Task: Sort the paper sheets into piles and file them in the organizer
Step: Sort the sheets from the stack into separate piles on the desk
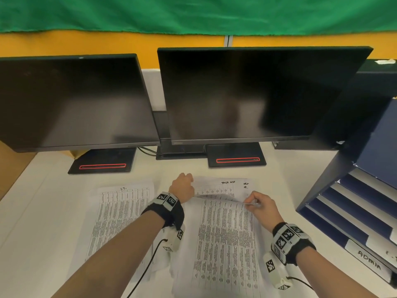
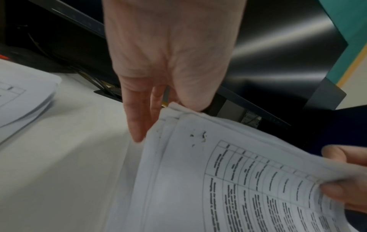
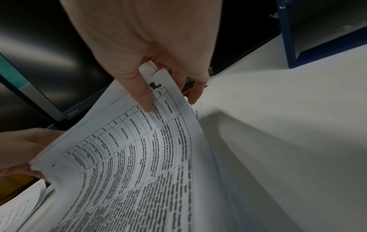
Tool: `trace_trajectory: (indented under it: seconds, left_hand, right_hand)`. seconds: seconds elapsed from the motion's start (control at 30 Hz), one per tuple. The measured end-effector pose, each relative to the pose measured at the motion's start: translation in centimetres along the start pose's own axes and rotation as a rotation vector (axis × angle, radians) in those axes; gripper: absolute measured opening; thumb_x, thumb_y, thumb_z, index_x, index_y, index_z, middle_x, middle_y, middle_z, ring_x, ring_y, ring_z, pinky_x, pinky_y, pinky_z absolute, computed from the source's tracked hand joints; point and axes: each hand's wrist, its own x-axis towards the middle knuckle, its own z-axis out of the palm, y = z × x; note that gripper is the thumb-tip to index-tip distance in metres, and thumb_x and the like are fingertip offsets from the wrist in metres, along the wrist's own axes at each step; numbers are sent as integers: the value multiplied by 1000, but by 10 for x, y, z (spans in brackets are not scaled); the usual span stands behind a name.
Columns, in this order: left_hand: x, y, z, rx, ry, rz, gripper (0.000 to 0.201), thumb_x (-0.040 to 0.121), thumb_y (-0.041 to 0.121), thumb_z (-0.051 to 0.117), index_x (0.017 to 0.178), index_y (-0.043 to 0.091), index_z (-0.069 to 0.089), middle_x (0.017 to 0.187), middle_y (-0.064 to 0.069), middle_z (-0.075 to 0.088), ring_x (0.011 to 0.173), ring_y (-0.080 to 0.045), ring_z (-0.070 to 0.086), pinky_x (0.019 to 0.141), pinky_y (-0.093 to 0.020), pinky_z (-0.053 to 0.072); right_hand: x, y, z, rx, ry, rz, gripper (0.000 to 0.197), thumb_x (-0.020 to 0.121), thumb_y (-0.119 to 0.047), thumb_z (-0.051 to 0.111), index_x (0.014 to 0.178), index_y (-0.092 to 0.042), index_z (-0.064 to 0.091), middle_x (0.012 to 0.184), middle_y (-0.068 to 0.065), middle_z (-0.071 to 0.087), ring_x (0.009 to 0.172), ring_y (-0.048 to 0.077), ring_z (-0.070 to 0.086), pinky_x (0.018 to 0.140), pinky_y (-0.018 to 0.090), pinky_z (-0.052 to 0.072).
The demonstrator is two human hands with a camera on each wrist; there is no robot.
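A stack of printed table sheets (image 1: pixel 225 237) lies in the middle of the white desk, its far edge lifted. My left hand (image 1: pixel 188 182) pinches the far left corner of the sheets (image 2: pixel 238 180), thumb on top and fingers (image 2: pixel 137 125) underneath. My right hand (image 1: pixel 253 201) pinches the far right corner of the sheets (image 3: pixel 129 164), thumb above, fingers (image 3: pixel 195 92) behind. Beneath them lies a sheet headed "TASK LIST" (image 1: pixel 227 184). A second pile of sheets (image 1: pixel 120 214) rests to the left. The dark blue organizer (image 1: pixel 352 214) stands at the right, with a slot labelled "ADMIN" (image 1: pixel 368 262).
Two dark monitors (image 1: pixel 73 102) (image 1: pixel 253 93) stand on bases (image 1: pixel 236 157) at the back of the desk (image 1: pixel 43 211), close beyond my hands. Cables trail from both wrist cameras along my forearms. Bare desk shows between the papers and the organizer (image 3: pixel 288 109).
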Motion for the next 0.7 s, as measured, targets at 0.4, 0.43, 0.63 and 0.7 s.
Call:
trace_trajectory:
  seconds: [0.4, 0.43, 0.63, 0.7]
  left_hand:
    - [-18, 7, -4, -304, -133, 403, 4, 88, 22, 63, 85, 20, 65, 96, 6, 68, 93, -8, 62, 87, -21, 47]
    - [-20, 7, -4, -346, -171, 407, 4, 88, 22, 63, 85, 21, 65, 95, 6, 69, 94, -8, 63, 91, -22, 47]
    - [-12, 18, -6, -414, -288, 199, 26, 96, 38, 46, 105, 18, 59, 100, 1, 62, 95, -15, 58, 93, -32, 45]
    - [-5, 21, -4, -271, -200, 155, 34, 100, 35, 34, 122, 16, 52, 108, -7, 55, 98, -23, 55, 97, -38, 44]
  right_hand:
    - [2, 0, 1, -47, 79, -42, 14, 77, 5, 65, 74, -8, 60, 128, -5, 39, 108, 12, 48, 95, 28, 37]
    - [2, 0, 1, -44, 71, -45, 15, 77, 4, 65, 73, -9, 59, 125, -5, 44, 107, 12, 49, 97, 29, 37]
    - [-2, -5, 1, -61, 30, -2, 18, 82, 2, 62, 72, -13, 59, 87, 3, 66, 84, 4, 55, 74, 5, 35]
    - [-2, -4, 1, -74, 22, 0, 18, 81, 0, 63, 71, -15, 59, 85, 0, 66, 83, 1, 54, 72, 4, 34]
